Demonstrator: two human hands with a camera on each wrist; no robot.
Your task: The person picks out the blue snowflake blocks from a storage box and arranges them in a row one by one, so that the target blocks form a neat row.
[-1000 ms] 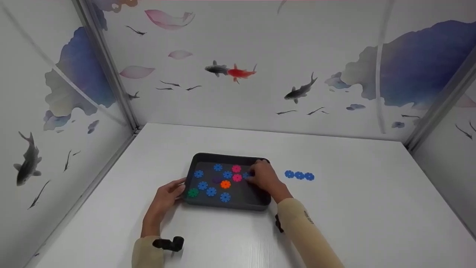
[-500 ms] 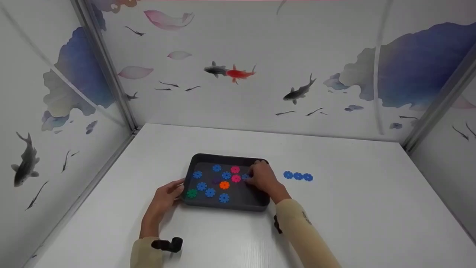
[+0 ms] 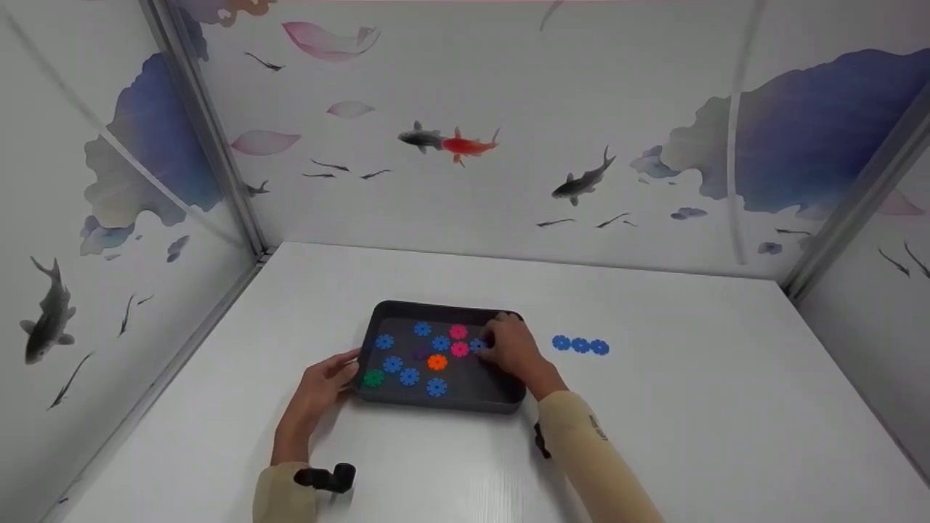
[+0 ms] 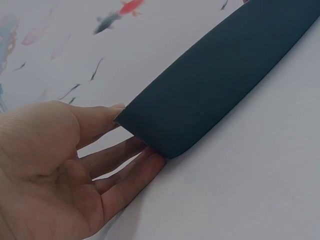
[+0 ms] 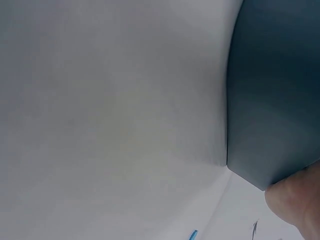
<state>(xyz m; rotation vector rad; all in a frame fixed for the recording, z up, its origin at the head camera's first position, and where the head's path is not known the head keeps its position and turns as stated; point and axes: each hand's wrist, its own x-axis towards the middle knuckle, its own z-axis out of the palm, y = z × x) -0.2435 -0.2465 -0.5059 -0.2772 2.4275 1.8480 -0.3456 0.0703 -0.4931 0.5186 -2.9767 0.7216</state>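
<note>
Right hand (image 3: 512,347): my grip here is narrow, thumb and finger pinching the edge of a blue notched disc (image 3: 476,346). That disc is inside the right half of the black rectangular tray (image 3: 483,386); I cannot tell whether it is clear of the tray floor. In the right wrist view I see only part of this hand, at the tray rim.

Left hand (image 3: 325,379): my grip holds the left end of the tray. In the left wrist view the thumb is at the upper rim and the fingers are at the lower edge.

Tray contents, loose on the floor: two pink discs (image 3: 460,349) just beside the pinched disc, then an orange disc (image 3: 437,362), a dark purple disc (image 3: 421,353), six further blue discs (image 3: 409,376) and, at the near left corner, a green disc (image 3: 373,378).

Outside the tray, to its right, three blue discs form a row (image 3: 580,345) on the white bench (image 3: 676,407). Beige sleeves (image 3: 599,454) cover both forearms. Beyond the bench stands a white back wall (image 3: 465,203) printed with fish and petals.
</note>
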